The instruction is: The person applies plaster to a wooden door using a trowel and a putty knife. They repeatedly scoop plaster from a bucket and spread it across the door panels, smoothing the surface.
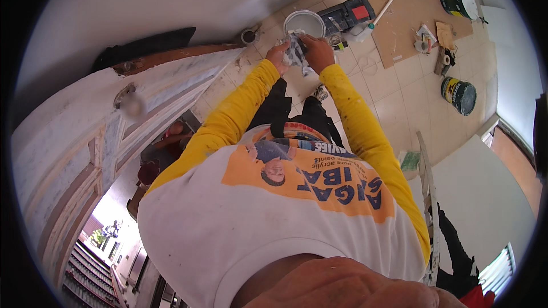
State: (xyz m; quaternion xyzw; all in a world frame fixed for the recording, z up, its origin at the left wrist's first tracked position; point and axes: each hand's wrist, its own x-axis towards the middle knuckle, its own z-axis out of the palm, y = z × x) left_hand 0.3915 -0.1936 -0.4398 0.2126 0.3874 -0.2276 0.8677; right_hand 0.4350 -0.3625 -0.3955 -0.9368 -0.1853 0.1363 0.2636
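Out in front of me, both hands grip a crumpled white and grey rag [294,51] with dark patches; whether it is cloth or thin plastic is hard to make out. My left hand [277,57] closes on its left side. My right hand [318,52] has curled fingers around its right side, and something dark shows beside them. Just beyond the hands, on the tiled floor, stands a round bucket [305,13] with a pale grey inside. A loose end of the rag hangs below my hands.
A black toolbox [349,16] with a red patch lies right of the bucket. Past it are brown floor sheeting [399,0], a long pole [391,0] and two paint pails [458,3] [458,96]. A small pot [249,36] stands left. Another person [165,148] is behind the panelled frame.
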